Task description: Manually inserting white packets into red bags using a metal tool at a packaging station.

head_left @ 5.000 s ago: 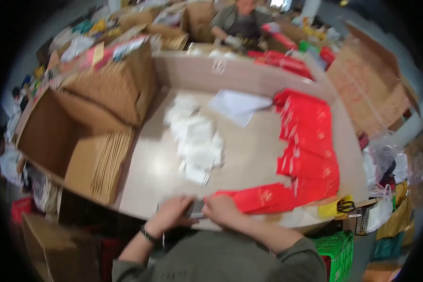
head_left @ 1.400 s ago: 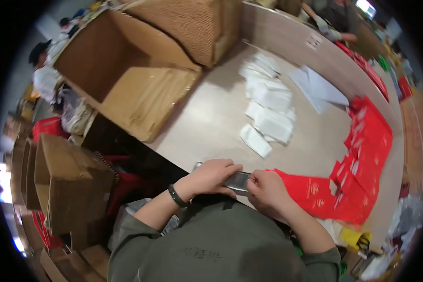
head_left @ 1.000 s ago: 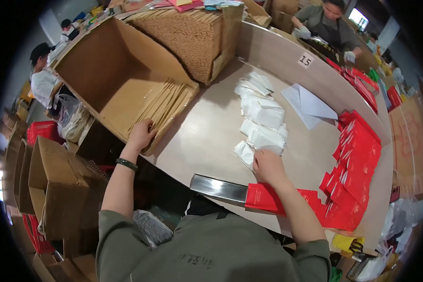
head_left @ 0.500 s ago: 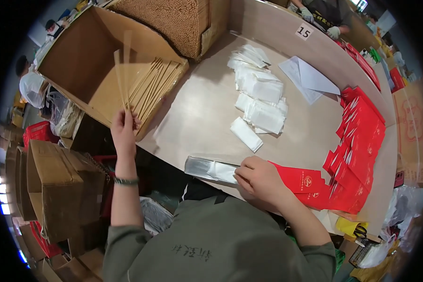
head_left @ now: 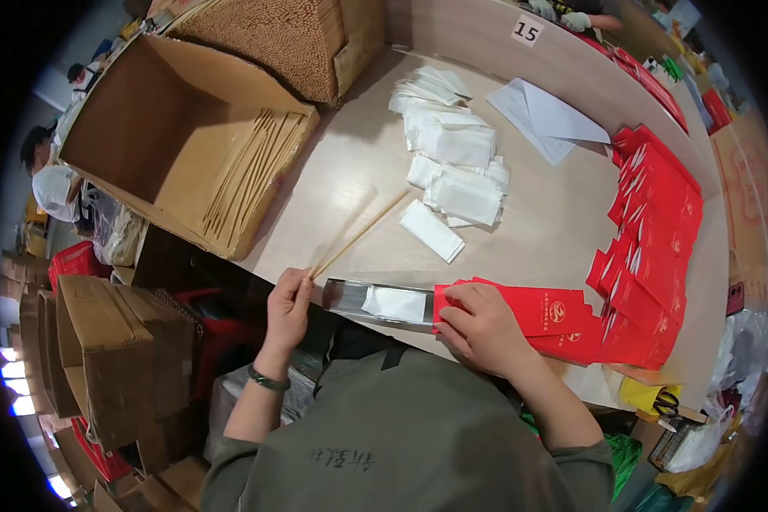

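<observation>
Wooden, slim chopsticks (head_left: 363,231) slant across the centre of the head view, pinched by our left hand (head_left: 288,303). At lower centre, our right hand (head_left: 484,322) bends its fingers over smooth red sleeves (head_left: 533,309); we cannot tell whether they grip. A folded white napkin (head_left: 398,304) lies in the shiny metal trough (head_left: 343,296).

Grey-green short-sleeved shirt (head_left: 427,427), dark left-wrist bangle (head_left: 269,380)

Red, pale-printed sleeves (head_left: 520,303), white packets (head_left: 458,136), tan sticks (head_left: 363,233)

A red basket (head_left: 75,261) sits beyond a brown carton (head_left: 115,346).
</observation>
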Tool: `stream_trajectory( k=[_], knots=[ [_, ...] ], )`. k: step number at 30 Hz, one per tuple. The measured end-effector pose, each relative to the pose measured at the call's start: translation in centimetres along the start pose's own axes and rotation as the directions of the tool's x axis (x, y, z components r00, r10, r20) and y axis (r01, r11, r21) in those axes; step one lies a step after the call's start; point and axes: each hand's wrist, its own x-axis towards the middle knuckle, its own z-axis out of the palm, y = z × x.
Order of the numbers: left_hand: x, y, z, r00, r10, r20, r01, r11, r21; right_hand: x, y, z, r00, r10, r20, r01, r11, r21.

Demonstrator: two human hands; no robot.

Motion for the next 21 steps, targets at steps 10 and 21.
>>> stream_trajectory(
  k=[10, 21],
  knots=[
    [1.9, 2.8, -5.7, 0.879, -0.243, 0.411, 0.199, 0.969, 0.147, -0.9, 0.2, -0.4, 0.998, 0.053, 0.024, -0.053, 0.999, 0.0],
    [2.5, 6.8, 6.6, 0.85, 0.06, 0.524, -0.223, 0.941, 0.255, 0.2, 0.4, 1.8, 0.998, 0.039, 0.04, -0.039, 0.999, 0.0]
  ],
)
